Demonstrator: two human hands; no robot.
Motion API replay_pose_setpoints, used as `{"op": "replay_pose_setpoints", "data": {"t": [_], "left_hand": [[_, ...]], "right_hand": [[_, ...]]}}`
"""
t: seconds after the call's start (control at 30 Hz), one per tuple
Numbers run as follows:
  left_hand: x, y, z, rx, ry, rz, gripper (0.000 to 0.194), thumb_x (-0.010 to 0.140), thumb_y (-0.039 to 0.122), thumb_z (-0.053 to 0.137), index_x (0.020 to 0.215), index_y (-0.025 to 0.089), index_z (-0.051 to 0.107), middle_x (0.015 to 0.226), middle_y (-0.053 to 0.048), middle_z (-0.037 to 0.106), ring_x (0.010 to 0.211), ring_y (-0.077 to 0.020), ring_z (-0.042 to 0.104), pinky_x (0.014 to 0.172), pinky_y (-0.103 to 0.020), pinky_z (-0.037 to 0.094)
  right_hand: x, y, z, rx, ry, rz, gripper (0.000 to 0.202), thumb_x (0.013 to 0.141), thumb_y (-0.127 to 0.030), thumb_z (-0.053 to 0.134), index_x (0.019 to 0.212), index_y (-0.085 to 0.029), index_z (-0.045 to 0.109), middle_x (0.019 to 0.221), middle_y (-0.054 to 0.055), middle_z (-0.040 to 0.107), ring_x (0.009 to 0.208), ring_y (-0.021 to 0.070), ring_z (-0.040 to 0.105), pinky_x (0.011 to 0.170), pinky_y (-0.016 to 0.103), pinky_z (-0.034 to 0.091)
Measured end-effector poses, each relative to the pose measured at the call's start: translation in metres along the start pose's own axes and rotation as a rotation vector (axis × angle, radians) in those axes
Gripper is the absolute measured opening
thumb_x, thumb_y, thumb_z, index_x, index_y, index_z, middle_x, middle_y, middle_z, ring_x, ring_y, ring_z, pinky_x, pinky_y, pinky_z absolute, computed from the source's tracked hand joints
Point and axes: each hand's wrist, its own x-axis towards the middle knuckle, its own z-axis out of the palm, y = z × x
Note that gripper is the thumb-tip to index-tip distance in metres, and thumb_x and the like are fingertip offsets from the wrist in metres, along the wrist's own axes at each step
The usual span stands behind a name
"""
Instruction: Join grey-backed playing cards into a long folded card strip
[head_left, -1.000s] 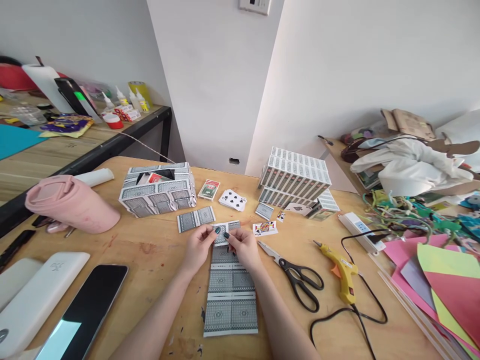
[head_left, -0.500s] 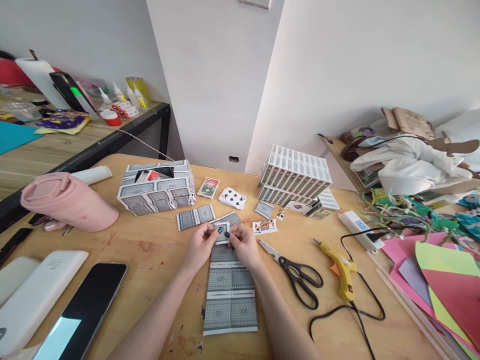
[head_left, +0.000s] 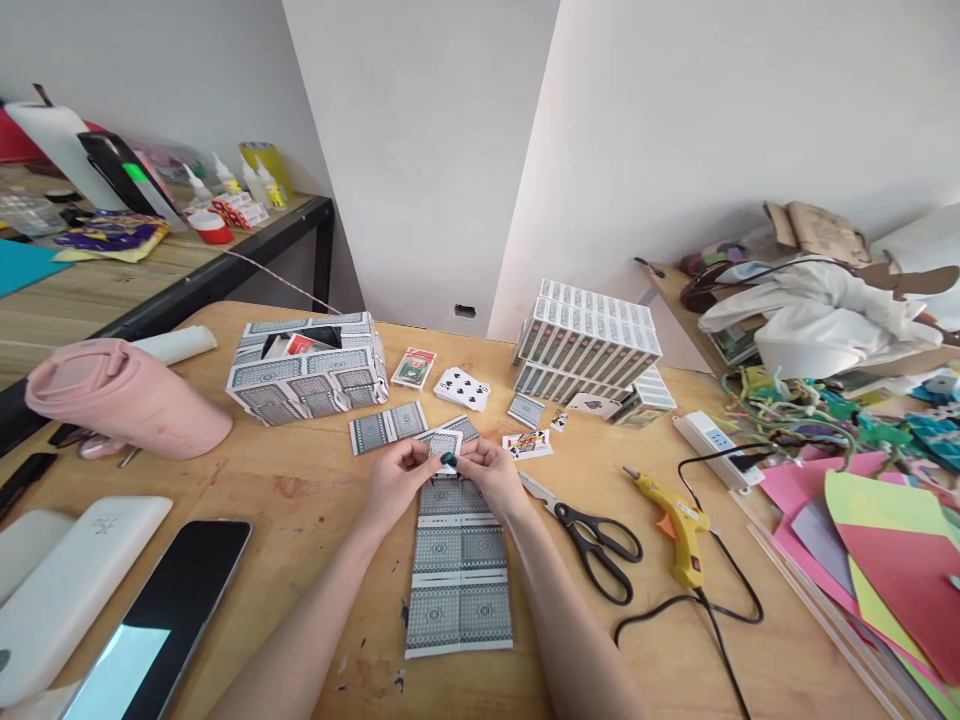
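Observation:
Between them, my left hand (head_left: pixel 403 480) and my right hand (head_left: pixel 491 475) pinch a small playing card (head_left: pixel 447 441), its patterned back towards me. Both thumbs meet on its lower part, and the fingers behind it are hidden. Below my hands lies a long panel of joined playing cards (head_left: pixel 459 570), backs up, its far end partly covered. Just beyond are a pair of cards side by side (head_left: pixel 388 426) and another patterned card piece (head_left: pixel 459 428), partly hidden. A face card (head_left: pixel 526 444) rests right of my right hand, near the black-handled scissors (head_left: pixel 596 535).
A card-covered box (head_left: pixel 307 365) stands at the back left, stacked card packs (head_left: pixel 589 340) at the back right. A yellow glue gun (head_left: pixel 679 525) with its cord lies right, by a power strip (head_left: pixel 718 450). Left are a pink tumbler (head_left: pixel 131 400) and a phone (head_left: pixel 161 610).
The held card has risen slightly and tipped, and my thumbs have come together on it. The whole view has shifted a little.

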Motion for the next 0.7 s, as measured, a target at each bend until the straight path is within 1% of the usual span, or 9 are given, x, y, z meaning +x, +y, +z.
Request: {"op": "replay_pose_setpoints", "data": {"t": [0.1, 0.23, 0.37, 0.57, 0.7], "left_hand": [[-0.0012, 0.0013, -0.0009, 0.003, -0.036, -0.005, 0.025, 0.064, 0.037, 0.069, 0.062, 0.017, 0.053, 0.056, 0.004, 0.052, 0.052, -0.0108, 0.051, 0.052, -0.023, 0.040], [-0.0013, 0.0020, -0.0015, 0.056, -0.035, -0.023, 0.025, 0.064, 0.038, 0.067, 0.063, 0.017, 0.054, 0.055, 0.004, 0.052, 0.049, -0.0100, 0.047, 0.048, -0.022, 0.037], [-0.0006, 0.0020, -0.0008, 0.068, -0.032, -0.036, 0.027, 0.064, 0.039, 0.067, 0.062, 0.017, 0.052, 0.053, 0.004, 0.049, 0.048, -0.0091, 0.044, 0.046, -0.021, 0.034], [0.0005, -0.0002, 0.0005, 0.074, -0.002, -0.043, 0.027, 0.062, 0.037, 0.070, 0.059, 0.017, 0.052, 0.051, 0.005, 0.049, 0.047, -0.0085, 0.041, 0.047, -0.021, 0.032], [0.0010, -0.0014, 0.0004, 0.072, -0.007, -0.033, 0.027, 0.063, 0.038, 0.069, 0.058, 0.017, 0.053, 0.051, 0.005, 0.049, 0.048, -0.0086, 0.041, 0.048, -0.021, 0.032]], "right_hand": [[-0.0006, -0.0031, 0.0001, 0.025, 0.012, 0.029, 0.034, 0.048, -0.036, 0.081, 0.065, -0.015, 0.060, 0.051, -0.002, 0.060, 0.045, 0.0077, 0.047, 0.048, 0.021, 0.036], [-0.0010, -0.0047, -0.0003, 0.040, 0.021, 0.048, 0.034, 0.046, -0.034, 0.081, 0.065, -0.015, 0.061, 0.051, -0.003, 0.060, 0.043, 0.0070, 0.046, 0.046, 0.020, 0.034], [-0.0009, -0.0043, -0.0012, 0.022, 0.016, 0.065, 0.032, 0.048, -0.034, 0.080, 0.065, -0.015, 0.060, 0.050, -0.003, 0.060, 0.042, 0.0067, 0.044, 0.043, 0.020, 0.030], [0.0006, 0.0007, -0.0037, 0.004, -0.019, 0.041, 0.028, 0.053, -0.034, 0.078, 0.066, -0.015, 0.061, 0.052, -0.002, 0.060, 0.046, 0.0084, 0.050, 0.048, 0.021, 0.036], [0.0015, 0.0031, -0.0046, 0.014, -0.024, 0.032, 0.028, 0.054, -0.033, 0.078, 0.065, -0.015, 0.061, 0.054, -0.002, 0.062, 0.048, 0.0087, 0.051, 0.051, 0.021, 0.038]]}}
